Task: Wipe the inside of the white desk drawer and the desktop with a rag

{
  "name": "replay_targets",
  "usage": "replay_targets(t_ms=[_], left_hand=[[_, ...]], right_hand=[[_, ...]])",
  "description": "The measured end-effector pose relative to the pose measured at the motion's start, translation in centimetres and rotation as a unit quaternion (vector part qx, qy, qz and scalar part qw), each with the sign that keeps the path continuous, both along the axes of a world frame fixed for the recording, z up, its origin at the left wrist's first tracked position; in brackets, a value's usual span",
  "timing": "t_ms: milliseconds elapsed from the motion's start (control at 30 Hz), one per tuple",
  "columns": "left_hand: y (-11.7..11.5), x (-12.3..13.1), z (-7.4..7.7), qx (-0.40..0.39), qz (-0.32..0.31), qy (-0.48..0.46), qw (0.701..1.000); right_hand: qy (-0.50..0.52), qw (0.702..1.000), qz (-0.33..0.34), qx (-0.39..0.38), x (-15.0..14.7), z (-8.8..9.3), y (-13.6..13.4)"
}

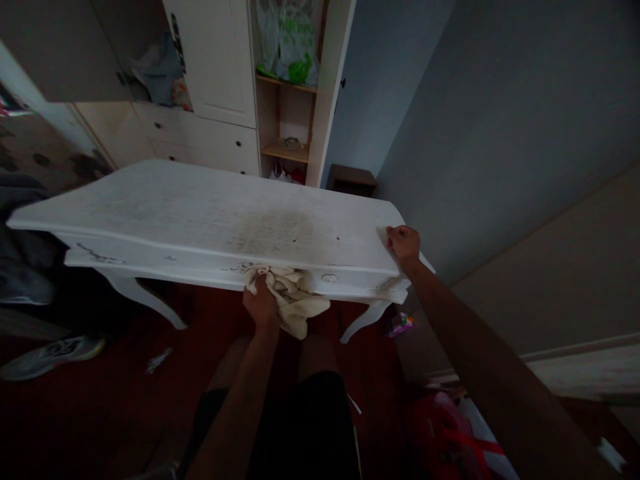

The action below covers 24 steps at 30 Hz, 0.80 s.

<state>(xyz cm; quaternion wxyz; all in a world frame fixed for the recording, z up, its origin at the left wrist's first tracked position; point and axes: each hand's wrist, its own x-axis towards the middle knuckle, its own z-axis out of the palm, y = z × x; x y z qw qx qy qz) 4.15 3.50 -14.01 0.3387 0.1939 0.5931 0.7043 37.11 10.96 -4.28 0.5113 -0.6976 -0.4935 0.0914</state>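
with the fingers of our left hand (261, 307) clamped on its folds, we hold a soft, crumpled cream cloth (297, 308) at the front of a white table (160, 190), which has a wavy edge, carved ornaments (329, 278) and curved legs (137, 292). our right hand (404, 243) rests at the table's right end, its fingers curled together. behind, on a wooden shelf (280, 81), a thin plastic bag (295, 43) bears green letters, too blurred for us to read.

The left hand (260, 303) presses a cream cloth (295, 303) to the white table's (190, 200) front, the right hand (404, 243) on its top
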Motion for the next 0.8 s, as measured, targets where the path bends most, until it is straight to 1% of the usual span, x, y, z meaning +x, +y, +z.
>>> replay_targets(t_ms=[100, 167, 267, 333, 400, 500, 600, 667, 800], left_hand=[[-0.7, 1.6, 0.4, 0.019, -0.032, 0.046, 0.998], [-1.3, 3.3, 0.5, 0.025, -0.089, 0.088, 0.992], [-2.0, 6.1, 0.1, 0.009, -0.187, 0.162, 0.969], [-2.4, 7.6, -0.3, -0.006, -0.213, 0.222, 0.952], [-2.7, 8.4, -0.6, -0.021, -0.219, 0.257, 0.941], [-2.9, 8.4, -0.7, -0.050, -0.256, 0.250, 0.932], [-2.9, 7.5, -0.6, -0.085, -0.310, 0.255, 0.912], [-2.9, 6.8, -0.4, -0.109, -0.357, 0.274, 0.886], [-3.6, 6.0, 0.3, -0.141, -0.476, 0.303, 0.813]], right_hand=[[-0.005, 1.000, -0.005, -0.003, 0.0, 0.0, 0.0], [0.001, 1.000, -0.004, -0.003, 0.1, -0.1, 0.1], [0.003, 1.000, -0.009, 0.003, 0.2, -0.4, 0.3], [-0.004, 1.000, -0.010, 0.007, 0.4, -0.6, 0.4], [-0.004, 1.000, -0.010, 0.007, 0.5, -0.7, 0.5], [-0.002, 1.000, -0.010, 0.006, 0.6, -0.7, 0.6], [-0.010, 1.000, -0.009, 0.009, 0.6, -0.6, 0.6], [-0.009, 1.000, -0.009, 0.008, 0.6, -0.6, 0.6], [-0.006, 1.000, -0.015, 0.003, 0.4, -0.5, 0.5]])
